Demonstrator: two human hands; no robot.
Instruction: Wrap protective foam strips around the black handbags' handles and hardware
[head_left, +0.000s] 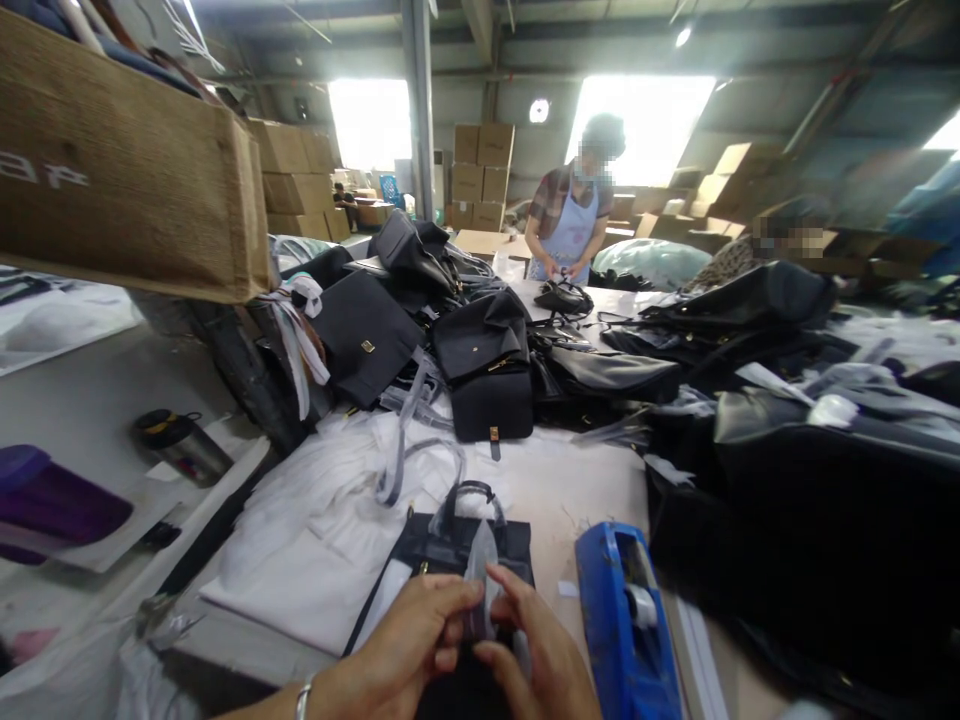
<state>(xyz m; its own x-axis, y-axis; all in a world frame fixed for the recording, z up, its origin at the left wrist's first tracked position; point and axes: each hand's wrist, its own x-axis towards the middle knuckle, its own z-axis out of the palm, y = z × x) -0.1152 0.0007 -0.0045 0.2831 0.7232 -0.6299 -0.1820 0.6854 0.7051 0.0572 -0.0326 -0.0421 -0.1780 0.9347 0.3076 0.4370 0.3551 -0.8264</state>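
A black bag (442, 545) with a top handle lies on the table in front of me. Above it, a translucent plastic-like strip (482, 560) stands up between my hands. My left hand (424, 630) pinches the strip between thumb and fingers; a silver bracelet (303, 698) circles that wrist. My right hand (536, 640) is on the other side of the strip, its thumb and index finger apart, close to or touching it. Just right of my right hand sits a blue tape dispenser (626, 620).
White sheets (300, 550) spread at the left. Black bags (491, 360) pile across the back and right (825, 480). A brown bag (127, 160) hangs upper left. A bottle (184, 445) and purple cup (60, 500) stand left. A person (571, 215) works beyond.
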